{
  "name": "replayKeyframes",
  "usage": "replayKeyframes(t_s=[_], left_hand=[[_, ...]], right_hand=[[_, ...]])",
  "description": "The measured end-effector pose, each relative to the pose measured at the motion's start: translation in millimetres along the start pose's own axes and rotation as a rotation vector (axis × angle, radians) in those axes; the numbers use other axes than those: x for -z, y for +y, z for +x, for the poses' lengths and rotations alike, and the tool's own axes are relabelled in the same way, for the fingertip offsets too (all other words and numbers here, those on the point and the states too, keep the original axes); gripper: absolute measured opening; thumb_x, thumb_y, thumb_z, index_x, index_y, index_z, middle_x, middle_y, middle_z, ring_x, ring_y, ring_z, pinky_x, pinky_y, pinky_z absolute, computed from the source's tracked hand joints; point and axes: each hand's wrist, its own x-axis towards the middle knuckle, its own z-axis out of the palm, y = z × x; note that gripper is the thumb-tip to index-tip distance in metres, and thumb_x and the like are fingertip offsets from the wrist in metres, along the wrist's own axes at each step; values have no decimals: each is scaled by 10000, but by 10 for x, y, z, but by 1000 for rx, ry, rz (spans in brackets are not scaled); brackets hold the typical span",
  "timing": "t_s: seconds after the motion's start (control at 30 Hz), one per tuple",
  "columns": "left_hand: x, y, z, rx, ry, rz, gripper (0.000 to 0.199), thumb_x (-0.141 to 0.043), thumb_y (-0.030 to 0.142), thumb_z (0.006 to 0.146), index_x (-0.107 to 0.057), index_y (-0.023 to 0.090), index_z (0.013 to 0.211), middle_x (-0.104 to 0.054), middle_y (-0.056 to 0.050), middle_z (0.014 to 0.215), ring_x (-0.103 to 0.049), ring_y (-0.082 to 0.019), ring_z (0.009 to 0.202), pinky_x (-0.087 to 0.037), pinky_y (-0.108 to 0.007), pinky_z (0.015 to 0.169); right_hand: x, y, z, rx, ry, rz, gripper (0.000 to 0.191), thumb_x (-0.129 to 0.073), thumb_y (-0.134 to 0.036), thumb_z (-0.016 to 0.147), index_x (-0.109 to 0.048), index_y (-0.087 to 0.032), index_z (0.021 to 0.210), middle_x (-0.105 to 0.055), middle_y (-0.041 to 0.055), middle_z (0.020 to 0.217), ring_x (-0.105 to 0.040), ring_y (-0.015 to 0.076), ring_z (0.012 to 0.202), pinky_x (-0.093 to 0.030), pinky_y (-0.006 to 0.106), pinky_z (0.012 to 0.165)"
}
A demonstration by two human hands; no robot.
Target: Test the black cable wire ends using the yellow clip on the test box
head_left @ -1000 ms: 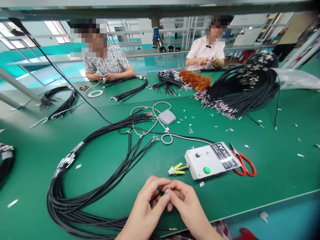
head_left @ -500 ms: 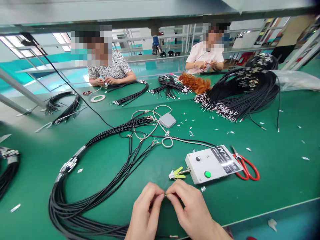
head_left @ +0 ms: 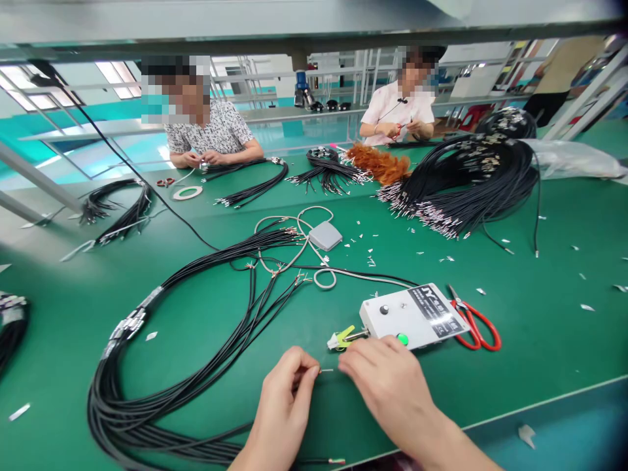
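Thumb and forefinger of my left hand (head_left: 287, 399) pinch a thin wire, whose bare end (head_left: 327, 371) sticks out to the right. Most of this wire is hidden in the hand. My right hand (head_left: 387, 379) is apart from the wire, its fingers loosely stretched to the left and its palm down. Its knuckles overlap the front edge of a white control box (head_left: 417, 317) with a green button (head_left: 403, 339) and a black knob. On the box's left side, a yellow-green and white tip (head_left: 341, 338) sits on a metal shaft.
A taped bundle of black cables (head_left: 132, 320) curves along the left. Red-handled scissors (head_left: 473, 324) lie right of the box, a grey pedal (head_left: 325, 235) behind it. Farther back are a big cable heap (head_left: 461, 183), a tape roll (head_left: 187, 193) and two seated people. White scraps dot the green table.
My right hand has let go of the wire and moved right and up toward the box. My left hand keeps its pinch, and the wire's end now shows. The view has shifted slightly.
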Motion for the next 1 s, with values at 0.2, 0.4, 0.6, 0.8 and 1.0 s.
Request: replayKeyframes(t_s=[0.2,0.4,0.6,0.8,1.0], left_hand=[[-52,26,164,79,8,-37,215,-491,314,901,-494,209,713,-462,38,646,-442,-134,564,-335,-230,512],[-71,-5,280,92,66,9,212,-479,337,886,-481,214,714,-448,49,622,-421,-129,531,-295,-231,490],[-101,-72,373,88,92,36,205,-478,339,872,-476,218,707,-473,42,628,-440,-137,534,-302,-234,495],[-131,-115,409,80,90,57,205,-482,345,865,-484,219,704,-520,23,650,-491,-154,563,-350,-244,523],[-150,-124,431,69,89,70,197,-497,327,861,-504,219,696,-547,19,650,-539,-164,587,-386,-240,539]], right_hand=[[-30,308,127,58,-157,-269,272,-812,-102,726,-665,-160,947,-721,26,975,-604,217,891,-313,355,788],[-100,354,217,67,-210,-279,197,-827,-114,715,-656,-191,775,-670,-17,754,-576,189,745,-310,350,754],[-89,357,239,50,-224,-283,175,-826,-133,724,-670,-195,772,-668,-14,743,-567,189,730,-300,348,744],[-77,354,241,25,-256,-278,152,-815,-135,738,-678,-194,767,-678,-6,744,-572,188,730,-297,345,739],[-70,337,277,11,-294,-275,117,-771,-126,777,-679,-197,792,-693,-2,752,-591,193,748,-310,357,755]])
